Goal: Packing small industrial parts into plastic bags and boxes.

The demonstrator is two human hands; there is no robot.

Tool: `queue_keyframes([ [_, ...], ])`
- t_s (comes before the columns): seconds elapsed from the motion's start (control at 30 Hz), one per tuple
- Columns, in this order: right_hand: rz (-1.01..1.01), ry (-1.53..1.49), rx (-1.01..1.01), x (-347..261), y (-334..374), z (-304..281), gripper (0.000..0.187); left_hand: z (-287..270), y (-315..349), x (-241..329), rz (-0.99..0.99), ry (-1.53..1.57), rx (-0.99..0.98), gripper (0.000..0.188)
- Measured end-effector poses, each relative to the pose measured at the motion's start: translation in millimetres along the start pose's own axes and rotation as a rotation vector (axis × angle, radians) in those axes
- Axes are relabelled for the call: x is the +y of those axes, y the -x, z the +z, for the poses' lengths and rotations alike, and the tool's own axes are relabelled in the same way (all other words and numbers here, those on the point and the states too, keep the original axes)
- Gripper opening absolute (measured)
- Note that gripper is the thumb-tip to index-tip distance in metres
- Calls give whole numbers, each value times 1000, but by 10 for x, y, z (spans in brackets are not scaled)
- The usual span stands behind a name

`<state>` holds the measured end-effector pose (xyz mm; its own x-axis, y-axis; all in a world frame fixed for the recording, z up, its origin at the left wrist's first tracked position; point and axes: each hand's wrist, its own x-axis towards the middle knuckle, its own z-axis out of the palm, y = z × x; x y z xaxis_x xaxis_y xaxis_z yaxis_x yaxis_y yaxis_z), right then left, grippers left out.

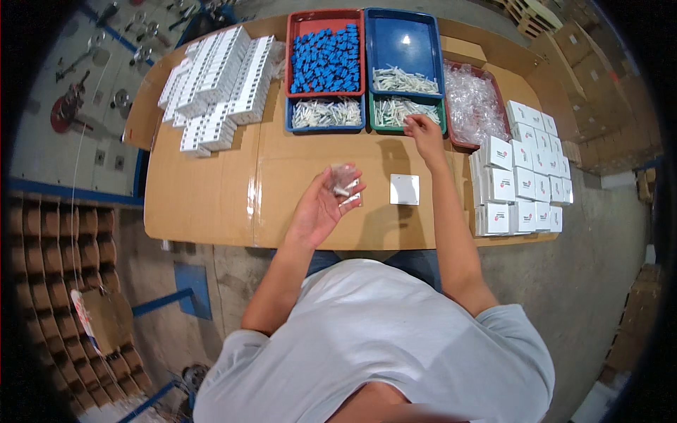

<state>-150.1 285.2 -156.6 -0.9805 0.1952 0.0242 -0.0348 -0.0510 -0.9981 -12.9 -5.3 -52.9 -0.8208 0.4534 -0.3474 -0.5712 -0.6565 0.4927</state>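
Observation:
My left hand [321,208], palm up with curled fingers, holds a small clear plastic bag [343,173] with what look like small white pieces in it. Above the near right part of the green tray [405,130], the fingertips of my right hand [427,137] are pinched together; anything between them is too small to make out. That tray holds many small white plastic pieces [391,109]. Between my hands, a flat white square [405,190] lies on the cardboard-covered table [211,204].
Blue parts fill a red tray [290,63]; more white pieces lie in two blue trays [402,42] [288,121]. Clear plastic bags [476,106] fill another red tray. White boxes are stacked at left [218,77] and right [525,176]. A cardboard rim [557,92] borders the table.

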Motion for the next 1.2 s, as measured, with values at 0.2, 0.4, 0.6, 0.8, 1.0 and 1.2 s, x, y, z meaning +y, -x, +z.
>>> queue_keyframes([
  [0.2, 106, -113, 22, -462, 815, -77, 16, 186, -111, 62, 36, 62, -141, 48],
  [0.4, 16, -111, -77, -1032, 1021, 140, 15, 229, -56, 81, 50, 9, -152, 48],
  [0.6, -139, -10, -226, -1579, 1083, 451, 15, 284, 40, 62, 128, -193, -112, 48],
  [0.8, -191, 218, -379, -1721, 1082, 589, 12, 265, 75, 29, 146, -229, -48, 47],
  [1.0, -285, 594, -632, -2022, 1034, 752, 12, 228, 47, 13, 155, -221, -31, 44],
  [1.2, -386, 674, -829, -2012, 932, 844, 12, 260, 33, -21, 131, -193, -13, 41],
])
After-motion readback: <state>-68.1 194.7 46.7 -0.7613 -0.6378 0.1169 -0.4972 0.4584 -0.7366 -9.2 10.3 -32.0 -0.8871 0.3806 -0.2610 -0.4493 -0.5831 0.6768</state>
